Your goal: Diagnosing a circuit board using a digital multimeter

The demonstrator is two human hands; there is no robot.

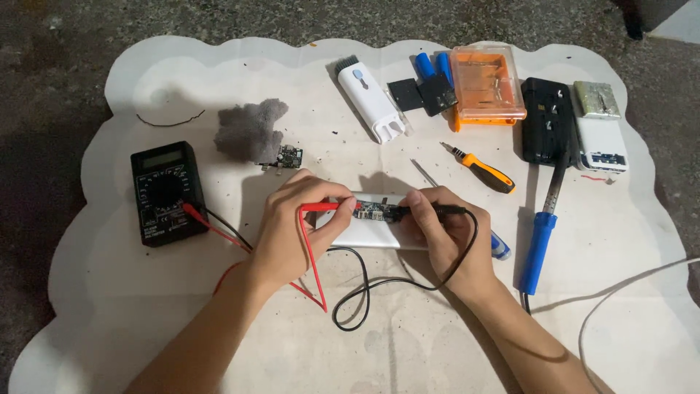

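My left hand [292, 222] grips a red test probe [327, 207] and points its tip at a small circuit board [370, 211]. My right hand [445, 233] holds a black test probe [430, 210] against the same board from the other side. The board lies on top of a white flat power bank case [364, 233]. Red and black leads [343, 292] loop in front of the case, and the red one runs left to a black multimeter [166, 191].
A white scalloped mat [408, 335] covers the dark floor. On it lie a grey fluff wad [249, 130], a small loose board [286, 157], a white brush tool [370, 101], blue cells [430, 66], an orange box [487, 84], an orange screwdriver [485, 171] and a blue soldering iron [541, 241].
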